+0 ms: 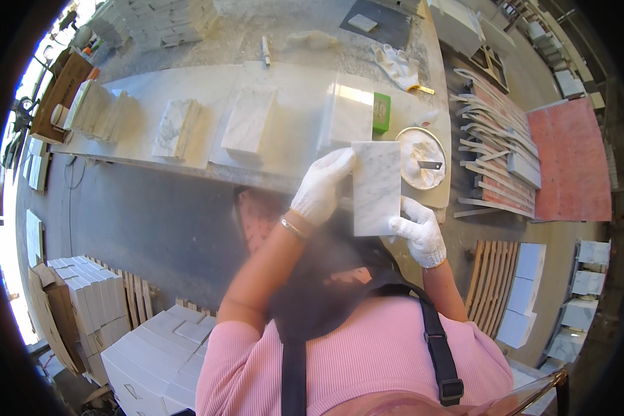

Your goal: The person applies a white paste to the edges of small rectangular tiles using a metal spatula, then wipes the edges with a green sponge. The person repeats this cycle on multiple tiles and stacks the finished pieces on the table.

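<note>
So there's one marble tile (pixel 376 188) being held up just off the front edge of the desk (pixel 295 142), with two white-gloved hands on it. Left hand (pixel 324 184) is pinching the upper left edge, and the right hand (pixel 421 234) is curled round the lower right side, thumb on the face, so both are closed on that one piece. On the desk I count three separate tile stacks (pixel 249 119) from the middle leftward, plus a cluster of tiles (pixel 100 114) at the left end that I can't count. There's also one green block (pixel 381 113) beside the rightmost stack. Containers: one round tub (pixel 444 163) right of the tile, with white stuff (pixel 416 148) in it and one flat dark tool (pixel 432 166) lying in there, and one cardboard box (pixel 66 82) far left, can't tell what's inside.
</note>
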{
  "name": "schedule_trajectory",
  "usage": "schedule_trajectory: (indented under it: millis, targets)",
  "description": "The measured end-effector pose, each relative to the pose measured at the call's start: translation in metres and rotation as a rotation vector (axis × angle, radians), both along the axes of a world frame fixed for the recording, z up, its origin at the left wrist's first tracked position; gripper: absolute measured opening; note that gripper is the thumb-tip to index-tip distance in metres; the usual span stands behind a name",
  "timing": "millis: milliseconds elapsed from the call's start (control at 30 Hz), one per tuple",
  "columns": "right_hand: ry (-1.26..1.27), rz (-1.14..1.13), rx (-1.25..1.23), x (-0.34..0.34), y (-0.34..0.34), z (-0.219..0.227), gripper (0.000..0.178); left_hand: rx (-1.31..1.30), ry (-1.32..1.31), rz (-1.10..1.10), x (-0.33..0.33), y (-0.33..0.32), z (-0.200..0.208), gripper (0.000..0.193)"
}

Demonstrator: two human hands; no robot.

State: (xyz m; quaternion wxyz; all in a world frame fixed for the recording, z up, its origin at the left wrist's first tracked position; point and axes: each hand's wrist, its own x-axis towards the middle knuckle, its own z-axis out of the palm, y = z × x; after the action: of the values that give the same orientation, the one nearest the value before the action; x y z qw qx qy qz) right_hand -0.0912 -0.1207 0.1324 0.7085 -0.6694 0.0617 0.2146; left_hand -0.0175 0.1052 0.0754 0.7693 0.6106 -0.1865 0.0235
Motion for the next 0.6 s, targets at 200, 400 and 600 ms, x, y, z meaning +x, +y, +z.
schedule_trajectory:
  millis: [200,400,600]
  targets:
    - [-0.019,-0.029,-0.033,-0.008,0.0,0.003,0.048,0.016,0.004,0.008,0.008,-0.004,0.01,0.046]
    - [-0.032,-0.065,-0.032,-0.012,-0.003,0.001,0.048,-0.246,0.546,-0.086,-0.006,-0.012,0.024,0.034]
    - [-0.016,-0.088,-0.046,-0.017,-0.007,0.001,0.05,-0.462,0.725,-0.141,-0.013,-0.016,0.022,0.037]
